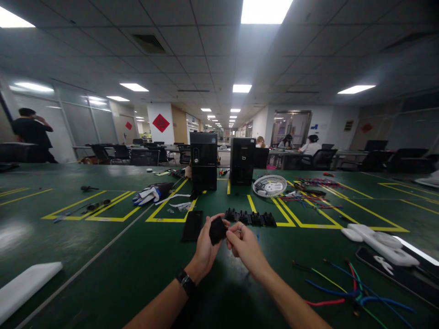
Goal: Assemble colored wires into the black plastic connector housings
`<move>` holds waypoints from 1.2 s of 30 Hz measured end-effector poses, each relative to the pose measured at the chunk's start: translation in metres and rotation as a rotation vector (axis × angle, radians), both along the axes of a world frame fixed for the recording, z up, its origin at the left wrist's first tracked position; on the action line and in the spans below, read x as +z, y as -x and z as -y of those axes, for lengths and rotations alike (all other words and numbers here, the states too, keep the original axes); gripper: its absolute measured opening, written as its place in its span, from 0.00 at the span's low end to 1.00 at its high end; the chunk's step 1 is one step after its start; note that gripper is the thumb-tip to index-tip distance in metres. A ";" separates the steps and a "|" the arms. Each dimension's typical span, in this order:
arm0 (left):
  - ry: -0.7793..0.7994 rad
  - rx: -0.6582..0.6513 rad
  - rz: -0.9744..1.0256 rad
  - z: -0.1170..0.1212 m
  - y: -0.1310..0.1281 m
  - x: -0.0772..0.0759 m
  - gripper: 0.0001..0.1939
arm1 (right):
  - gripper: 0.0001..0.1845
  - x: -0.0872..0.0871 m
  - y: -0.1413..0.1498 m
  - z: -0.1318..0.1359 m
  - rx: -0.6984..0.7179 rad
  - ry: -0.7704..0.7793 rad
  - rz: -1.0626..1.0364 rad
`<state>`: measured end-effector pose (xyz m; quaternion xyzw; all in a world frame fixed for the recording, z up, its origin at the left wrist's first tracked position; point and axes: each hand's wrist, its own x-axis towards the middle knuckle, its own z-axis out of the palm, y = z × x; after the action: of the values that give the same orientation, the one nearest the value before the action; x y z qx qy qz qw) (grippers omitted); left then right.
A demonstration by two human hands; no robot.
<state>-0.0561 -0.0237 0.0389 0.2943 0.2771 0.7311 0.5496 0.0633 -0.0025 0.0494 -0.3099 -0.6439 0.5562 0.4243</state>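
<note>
My left hand (pixel 206 242) is closed around a small black block-shaped part (pixel 217 230), held up above the green table. Close against the part's right side, my right hand (pixel 244 244) has its thumb and forefinger pinched together; what lies between those fingertips is too small to make out. Just beyond my hands stands a row of several black block-shaped parts (pixel 252 218). A flat dark rectangular object (pixel 192 225) lies to the left of my left hand.
Two black computer towers (pixel 203 162) stand further back. A white plastic basket (pixel 270 186) sits right of them, near loose coloured wires (pixel 317 192). More cut wires (pixel 356 290) lie at front right. Work gloves (pixel 152 193) rest left, a white slab (pixel 29 288) at front left.
</note>
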 end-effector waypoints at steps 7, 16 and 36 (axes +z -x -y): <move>-0.021 -0.025 -0.053 0.003 -0.006 -0.002 0.23 | 0.16 -0.004 0.001 -0.001 0.011 0.071 -0.045; -0.007 0.007 -0.096 0.004 -0.007 -0.002 0.23 | 0.18 -0.008 0.001 -0.003 0.025 0.055 -0.059; -0.212 0.261 -0.703 0.023 -0.006 0.010 0.15 | 0.26 -0.013 -0.014 -0.012 0.302 0.319 0.102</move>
<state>-0.0506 -0.0463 0.0490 0.5443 0.4067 0.6739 0.2901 0.0774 0.0096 0.0363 -0.3006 -0.6075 0.6919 0.2488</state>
